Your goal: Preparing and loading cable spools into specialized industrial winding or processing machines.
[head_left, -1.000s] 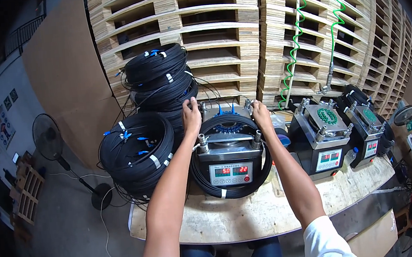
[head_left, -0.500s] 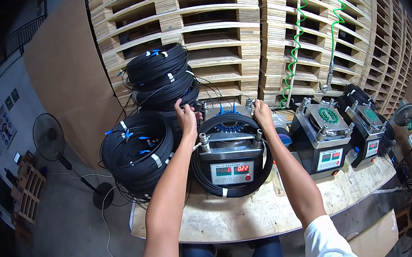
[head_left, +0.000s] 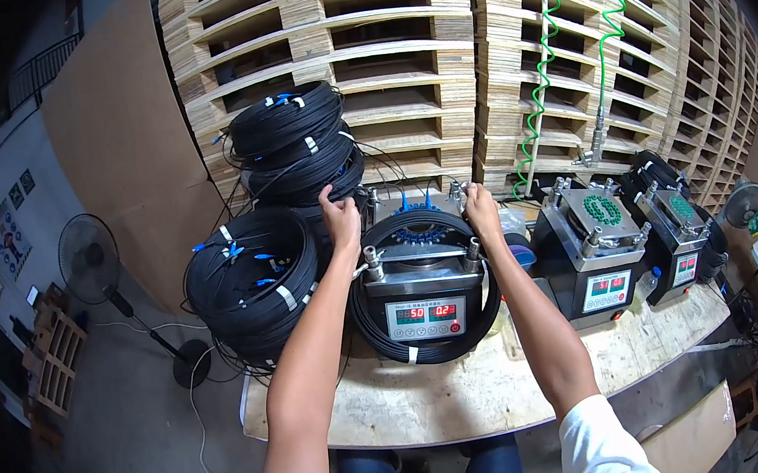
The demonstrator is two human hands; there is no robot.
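In front of me stands a polishing machine [head_left: 423,278] with a steel top, metal corner posts and a lit red-and-green display. A coil of black cable [head_left: 414,356] hangs around its front and over its top. Blue connectors [head_left: 416,203] on thin black leads sit in the round fixture [head_left: 421,233] at the back of the top. My left hand [head_left: 342,224] is closed at the rear left post, its fingertips partly hidden. At the opposite rear corner, my right hand [head_left: 483,213] has its fingers wrapped on the metal post [head_left: 456,191].
Stacked black cable coils [head_left: 289,141] rise at the back left, with another pile [head_left: 253,288] nearer. Two similar machines [head_left: 601,249] [head_left: 673,220] stand to the right on the wooden table [head_left: 394,411]. Wooden pallets [head_left: 381,56] back the table; green coiled hoses [head_left: 540,96] hang down. A floor fan [head_left: 87,253] stands left.
My left hand's fingers have drawn in from a more spread pose at the rear left post. My right hand stays at its post. The display's digits have changed.
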